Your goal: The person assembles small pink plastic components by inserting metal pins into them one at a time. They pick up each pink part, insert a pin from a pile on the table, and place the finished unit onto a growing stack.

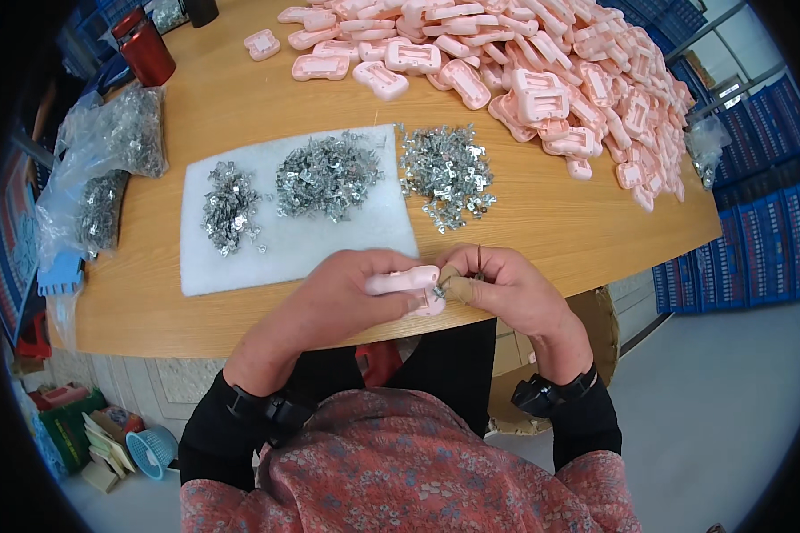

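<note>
The left hand (351, 289) is closed around a pale pink casing (404, 281), held just over the near edge of the surface (560, 240), right of that edge's middle. The right hand (507, 284) is pinched at the casing's right end, its covered fingertips (458, 286) seemingly gripping a small metal piece (439, 291); how well it is seated there is hidden. Toward the far edge and right corner spreads a heap of similar casings (542, 98). A white pad (293, 262) carries two metal piles, with a third loose pile (447, 173) just beyond its right edge.

The likeliest trouble is the metal piece slipping: it is tiny, the finger covering may dull touch, and a sideways push could flick it over the near edge. Entered crooked, it could bend or mark the soft-looking plastic. A careless forearm might sweep the third pile off its place, and a casing pulled from low in the heap could start a slide.
</note>
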Demonstrator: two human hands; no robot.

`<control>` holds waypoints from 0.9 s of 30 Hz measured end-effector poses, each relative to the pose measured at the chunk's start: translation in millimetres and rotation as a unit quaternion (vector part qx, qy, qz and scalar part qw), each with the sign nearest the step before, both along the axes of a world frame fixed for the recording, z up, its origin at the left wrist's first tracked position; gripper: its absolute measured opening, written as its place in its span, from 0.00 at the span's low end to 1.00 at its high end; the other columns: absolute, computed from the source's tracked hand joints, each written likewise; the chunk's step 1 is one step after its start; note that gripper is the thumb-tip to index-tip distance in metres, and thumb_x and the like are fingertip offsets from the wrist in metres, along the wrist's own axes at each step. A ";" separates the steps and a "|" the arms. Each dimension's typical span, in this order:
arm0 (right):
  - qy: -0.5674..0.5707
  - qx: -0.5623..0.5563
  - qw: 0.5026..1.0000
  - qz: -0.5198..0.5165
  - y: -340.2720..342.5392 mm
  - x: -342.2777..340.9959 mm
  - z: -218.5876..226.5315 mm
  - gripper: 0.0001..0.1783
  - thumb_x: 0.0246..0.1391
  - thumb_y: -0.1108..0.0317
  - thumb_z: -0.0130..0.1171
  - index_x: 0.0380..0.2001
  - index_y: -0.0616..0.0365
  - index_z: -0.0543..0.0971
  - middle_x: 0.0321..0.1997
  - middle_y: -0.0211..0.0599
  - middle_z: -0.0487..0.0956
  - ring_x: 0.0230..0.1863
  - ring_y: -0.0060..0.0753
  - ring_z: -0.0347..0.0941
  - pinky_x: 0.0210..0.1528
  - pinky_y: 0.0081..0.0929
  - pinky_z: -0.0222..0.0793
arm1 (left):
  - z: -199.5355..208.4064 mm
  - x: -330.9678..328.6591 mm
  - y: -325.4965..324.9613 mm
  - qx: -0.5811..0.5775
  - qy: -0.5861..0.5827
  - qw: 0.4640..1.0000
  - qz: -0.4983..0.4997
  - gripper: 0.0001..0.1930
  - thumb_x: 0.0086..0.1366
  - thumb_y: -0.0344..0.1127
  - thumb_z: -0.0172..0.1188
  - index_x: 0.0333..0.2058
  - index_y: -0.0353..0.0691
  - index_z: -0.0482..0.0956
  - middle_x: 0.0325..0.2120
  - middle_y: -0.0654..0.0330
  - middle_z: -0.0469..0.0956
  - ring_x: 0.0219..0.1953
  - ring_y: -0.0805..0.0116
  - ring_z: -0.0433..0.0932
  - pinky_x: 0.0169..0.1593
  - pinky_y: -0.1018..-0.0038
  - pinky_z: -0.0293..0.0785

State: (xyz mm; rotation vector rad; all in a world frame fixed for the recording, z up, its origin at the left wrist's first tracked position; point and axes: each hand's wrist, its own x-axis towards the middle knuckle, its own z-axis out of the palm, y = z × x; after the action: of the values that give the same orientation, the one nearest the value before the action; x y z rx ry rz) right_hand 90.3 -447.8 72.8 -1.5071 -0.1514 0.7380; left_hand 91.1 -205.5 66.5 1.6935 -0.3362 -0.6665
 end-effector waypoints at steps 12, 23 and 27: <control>-0.241 -0.049 0.957 -0.157 21.3 -7.9 -21.3 0.05 0.57 0.74 0.59 0.36 0.63 0.79 0.52 0.34 0.72 0.43 0.16 0.67 0.42 0.17 0.64 | -22.4 -10.5 -13.3 -0.206 0.159 0.961 0.096 0.16 0.68 0.33 0.56 0.53 0.36 0.69 0.42 0.61 0.77 0.39 0.75 0.78 0.38 0.76 0.80; -0.305 -0.097 0.922 -0.217 45.0 -8.4 -41.0 0.06 0.54 0.77 0.60 0.36 0.66 0.76 0.46 0.39 0.76 0.39 0.25 0.74 0.41 0.22 0.71 | -25.1 -10.3 -11.0 -0.181 0.162 0.966 0.089 0.27 0.67 0.27 0.49 0.63 0.35 0.53 0.50 0.52 0.70 0.45 0.63 0.81 0.37 0.69 0.84; -0.362 -0.140 0.898 -0.209 47.7 -7.1 -46.9 0.09 0.50 0.78 0.60 0.36 0.65 0.76 0.46 0.42 0.77 0.38 0.31 0.76 0.39 0.26 0.73 | -32.7 -10.4 -11.6 -0.200 0.151 0.964 0.088 0.30 0.66 0.28 0.50 0.64 0.34 0.50 0.48 0.52 0.69 0.43 0.64 0.80 0.37 0.70 0.84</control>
State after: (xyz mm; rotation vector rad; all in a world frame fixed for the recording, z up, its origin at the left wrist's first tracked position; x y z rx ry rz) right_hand 83.2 -400.1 25.9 -1.9531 -0.2750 -0.1839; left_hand 80.7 -217.1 33.8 1.1993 -0.0910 -0.6619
